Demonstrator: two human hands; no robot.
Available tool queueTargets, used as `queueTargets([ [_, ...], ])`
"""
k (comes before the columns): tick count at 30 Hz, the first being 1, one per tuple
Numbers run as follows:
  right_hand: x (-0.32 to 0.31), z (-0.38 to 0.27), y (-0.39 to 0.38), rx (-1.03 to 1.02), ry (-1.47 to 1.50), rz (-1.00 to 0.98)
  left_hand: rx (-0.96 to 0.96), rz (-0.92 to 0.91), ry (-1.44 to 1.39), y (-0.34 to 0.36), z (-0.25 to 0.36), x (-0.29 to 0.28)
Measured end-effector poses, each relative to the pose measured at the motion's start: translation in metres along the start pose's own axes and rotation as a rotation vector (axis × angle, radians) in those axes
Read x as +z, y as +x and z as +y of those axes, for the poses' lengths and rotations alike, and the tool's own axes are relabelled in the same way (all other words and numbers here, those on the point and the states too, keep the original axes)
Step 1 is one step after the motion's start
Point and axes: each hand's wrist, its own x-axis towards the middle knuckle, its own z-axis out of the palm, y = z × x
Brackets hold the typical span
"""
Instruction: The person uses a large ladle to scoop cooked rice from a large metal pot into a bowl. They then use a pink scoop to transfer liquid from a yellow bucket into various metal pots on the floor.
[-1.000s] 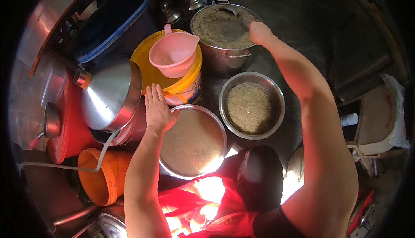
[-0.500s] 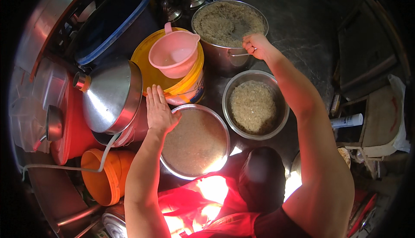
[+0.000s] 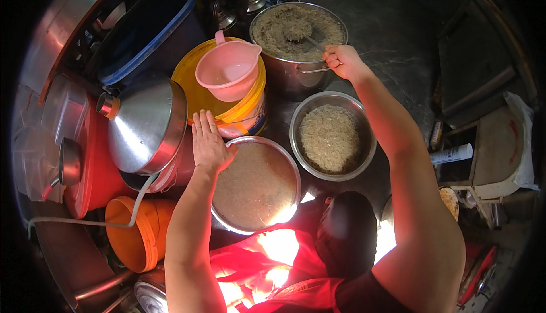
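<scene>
My right hand (image 3: 342, 60) grips the handle of a metal spoon (image 3: 313, 41), whose head sits in the grainy mash filling the tall steel pot (image 3: 296, 74) at the top centre. My left hand (image 3: 207, 142) has its fingers stretched out, beside the yellow bucket (image 3: 179, 74) and over the left rim of a round steel tray (image 3: 256, 182) holding brownish liquid or a fine layer; whether it rests on either I cannot tell. A pink jug (image 3: 227, 71) stands in the bucket. A steel bowl (image 3: 368, 142) with a mound of grain lies between my arms.
On the left are a blue-rimmed tub (image 3: 133, 51), a large steel funnel-shaped lid (image 3: 142, 125) with a hose, a red container (image 3: 91, 182), clear plastic boxes (image 3: 65, 114) and an orange bucket (image 3: 128, 233). A worn pale stand (image 3: 500, 148) and a white tube (image 3: 452, 152) are at right.
My right hand has come down and nearer from the pot's far right to its front, the spoon's head now sunk left of where it was. My left hand has stayed about in place.
</scene>
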Motion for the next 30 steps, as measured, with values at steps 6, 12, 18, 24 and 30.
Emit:
queueTargets([
  [6,0.006,-0.010,-0.028,-0.054,-0.026,0.013,-0.001,0.006,0.012,-0.002,-0.003,0.003],
  [12,-0.005,-0.026,-0.072,-0.134,-0.047,-0.083,0.010,-0.002,0.007,-0.002,-0.001,-0.002],
  [18,-0.029,-0.030,-0.155,-0.178,-0.132,-0.156,0.022,0.009,0.016,-0.002,-0.003,0.001],
  [24,-0.060,0.006,-0.255,-0.125,-0.174,0.072,0.057,0.048,0.003,-0.003,-0.004,0.005],
  [30,-0.110,0.103,-0.280,-0.081,-0.283,0.316,0.057,0.061,-0.004,-0.004,-0.006,0.004],
])
